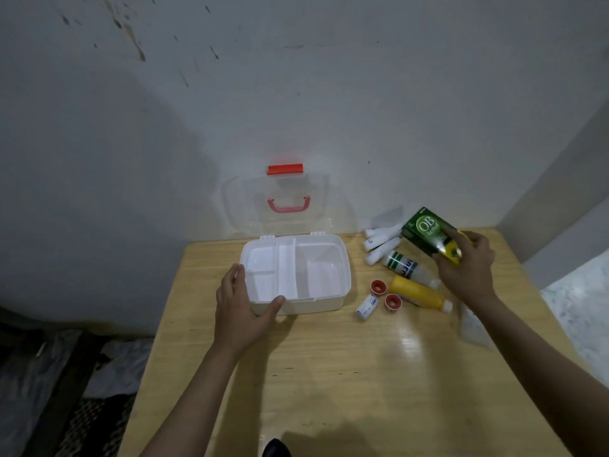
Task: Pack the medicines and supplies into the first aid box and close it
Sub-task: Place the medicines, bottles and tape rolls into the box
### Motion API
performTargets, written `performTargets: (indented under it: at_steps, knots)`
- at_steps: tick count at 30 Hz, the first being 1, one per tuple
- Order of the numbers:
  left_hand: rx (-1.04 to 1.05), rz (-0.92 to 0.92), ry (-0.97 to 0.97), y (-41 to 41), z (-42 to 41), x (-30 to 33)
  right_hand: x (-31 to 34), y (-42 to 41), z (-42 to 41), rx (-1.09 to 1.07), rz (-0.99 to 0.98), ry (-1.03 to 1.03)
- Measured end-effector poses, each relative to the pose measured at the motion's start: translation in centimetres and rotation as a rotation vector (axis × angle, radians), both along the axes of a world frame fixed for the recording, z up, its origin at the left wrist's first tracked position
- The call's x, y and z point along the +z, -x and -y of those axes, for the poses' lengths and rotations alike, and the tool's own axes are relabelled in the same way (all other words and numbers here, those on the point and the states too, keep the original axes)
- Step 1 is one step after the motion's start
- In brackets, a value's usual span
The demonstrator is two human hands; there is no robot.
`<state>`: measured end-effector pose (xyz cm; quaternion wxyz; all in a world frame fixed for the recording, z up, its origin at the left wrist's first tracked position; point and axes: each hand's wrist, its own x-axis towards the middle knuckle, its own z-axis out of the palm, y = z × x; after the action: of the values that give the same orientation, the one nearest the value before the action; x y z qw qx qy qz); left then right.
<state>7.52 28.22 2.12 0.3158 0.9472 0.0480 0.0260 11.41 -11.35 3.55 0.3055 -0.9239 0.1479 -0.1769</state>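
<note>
Bench near edge bare, packing barely started
Left hand open, bracing empty first aid box, lid up; right hand grips green carton; bottles, tape rolls unpacked beside box

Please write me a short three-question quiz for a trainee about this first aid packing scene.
1. True or false: the box already holds supplies.
2. Which hand holds the green carton? A) left B) right
3. Fill in: the yellow bottle lies on the ____.

Key:
1. False; its compartments are empty, and the clear lid stands open.
2. B; the right hand grips it, while the left hand steadies the box.
3. Table.
</note>
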Motion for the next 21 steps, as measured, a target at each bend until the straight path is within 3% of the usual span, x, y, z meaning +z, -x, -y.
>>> performTargets:
  at_steps: [5,12,17,21]
  knots:
    - [0.006,-0.023,0.090,0.1,0.1,-0.3,3.9,1.2,-5.2,0.266,0.072,0.061]
    - [-0.014,-0.052,0.082,0.2,-0.1,-0.3,7.4,-0.2,-13.1,0.567,-0.185,0.228]
    - [-0.012,-0.061,0.088,0.4,0.0,-0.2,7.0,-2.4,-17.6,0.654,-0.326,0.476]
    - [-0.007,-0.063,0.093,0.4,-0.1,-0.2,4.7,-3.4,-19.9,0.676,-0.435,0.507]
